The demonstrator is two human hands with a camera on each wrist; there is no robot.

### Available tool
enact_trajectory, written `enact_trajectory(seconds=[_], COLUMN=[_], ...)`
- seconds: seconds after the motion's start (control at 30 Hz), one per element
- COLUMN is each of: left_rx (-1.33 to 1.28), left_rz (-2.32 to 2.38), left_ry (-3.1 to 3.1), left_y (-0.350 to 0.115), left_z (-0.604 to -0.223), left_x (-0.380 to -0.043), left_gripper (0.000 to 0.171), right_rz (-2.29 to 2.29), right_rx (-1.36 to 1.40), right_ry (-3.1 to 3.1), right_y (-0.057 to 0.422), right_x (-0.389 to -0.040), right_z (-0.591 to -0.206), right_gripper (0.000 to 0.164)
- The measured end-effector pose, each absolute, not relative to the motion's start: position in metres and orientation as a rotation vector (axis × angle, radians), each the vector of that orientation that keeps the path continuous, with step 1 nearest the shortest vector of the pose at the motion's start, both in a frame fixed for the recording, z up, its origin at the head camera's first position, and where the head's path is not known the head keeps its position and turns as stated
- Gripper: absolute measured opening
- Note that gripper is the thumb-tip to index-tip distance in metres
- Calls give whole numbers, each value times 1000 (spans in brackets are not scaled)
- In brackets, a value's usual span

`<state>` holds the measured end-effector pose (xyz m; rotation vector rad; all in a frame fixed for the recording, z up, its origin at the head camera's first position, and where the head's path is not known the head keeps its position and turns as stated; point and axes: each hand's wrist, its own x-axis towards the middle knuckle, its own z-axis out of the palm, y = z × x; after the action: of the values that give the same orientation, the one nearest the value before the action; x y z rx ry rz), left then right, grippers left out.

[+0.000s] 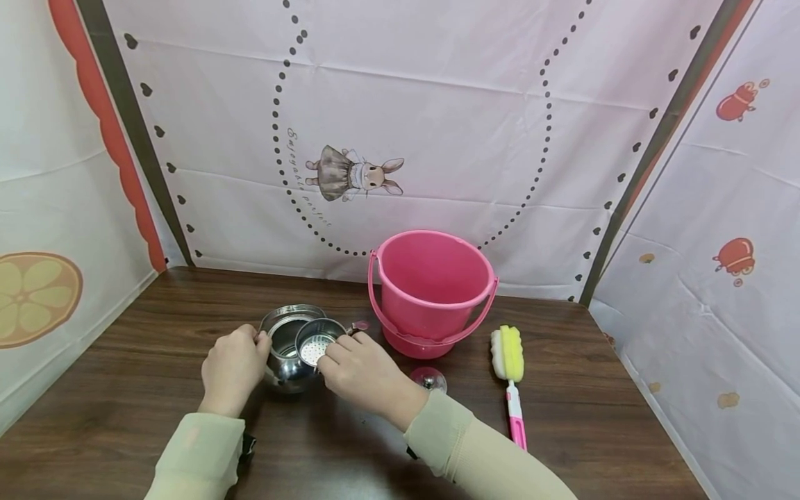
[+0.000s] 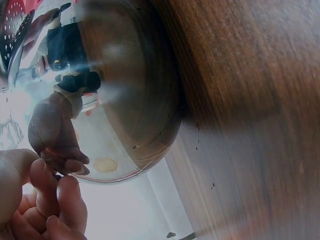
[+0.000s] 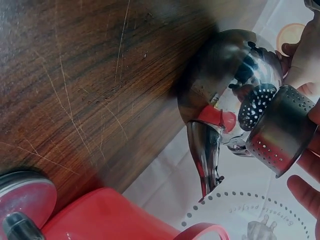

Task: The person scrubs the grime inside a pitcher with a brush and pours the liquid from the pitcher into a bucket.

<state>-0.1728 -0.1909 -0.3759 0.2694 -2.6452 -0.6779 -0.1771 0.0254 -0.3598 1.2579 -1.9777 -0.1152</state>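
— Holding what, and where?
— The left hand [image 1: 234,364] pinches the pot [image 1: 290,376] at its left side, on the left of the table [image 1: 581,417]. The right hand [image 1: 357,368] grips the strainer [image 1: 315,342] by the pot's mouth.
— What step?
— Maybe putting the strainer in or taking it out; I can't tell. Next, I'd keep the pot still.
— What's hidden?
— Some of the pot's inside, and the brush [image 1: 510,355] end behind the sleeve [image 1: 494,448].

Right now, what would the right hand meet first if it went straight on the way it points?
Most likely the pot: in the head view the right hand points toward it, with the strainer it holds leading. Any gap between strainer and pot is hard to judge.
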Motion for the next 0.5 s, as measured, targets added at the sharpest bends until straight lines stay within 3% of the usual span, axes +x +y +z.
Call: enact_trajectory(seconds=[0.5], left_rx=[266], left_rz=[-678], left_ry=[-2653], left_y=[-190], left_z=[-375], left_x=[-172], left_gripper=[33], right_rz=[-110], right_rx=[1247], right_ry=[-1943], right_y=[36], right_x=[-178], right_z=[-362], right_gripper=[9])
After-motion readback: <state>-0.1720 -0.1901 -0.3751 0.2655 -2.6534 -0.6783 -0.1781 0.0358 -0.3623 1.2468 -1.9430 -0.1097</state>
